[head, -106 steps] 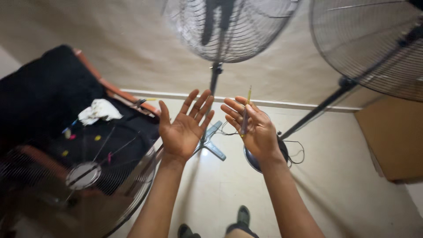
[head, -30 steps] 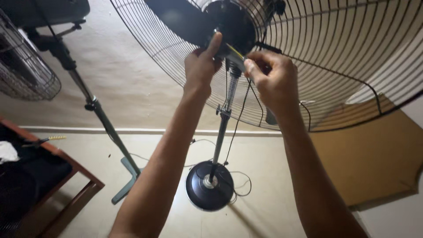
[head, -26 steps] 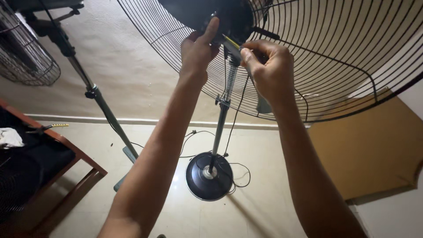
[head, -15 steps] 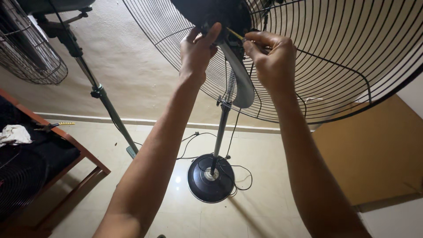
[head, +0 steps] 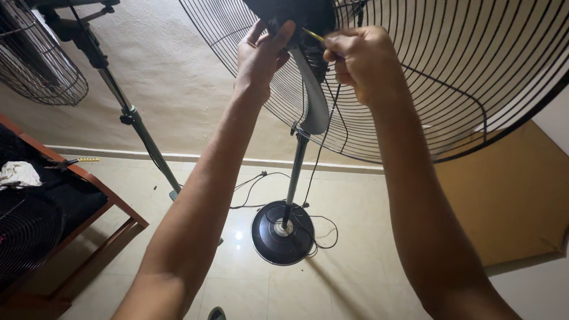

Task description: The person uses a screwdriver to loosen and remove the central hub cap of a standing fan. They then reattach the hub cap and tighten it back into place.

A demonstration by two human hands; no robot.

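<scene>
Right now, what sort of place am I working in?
Probably a small fan repair workshop or storeroom. Both hands, left hand and right hand, are up at the back of a large pedestal fan, another standing fan is beside it, and a loose fan grille lies on a wooden bench.
</scene>
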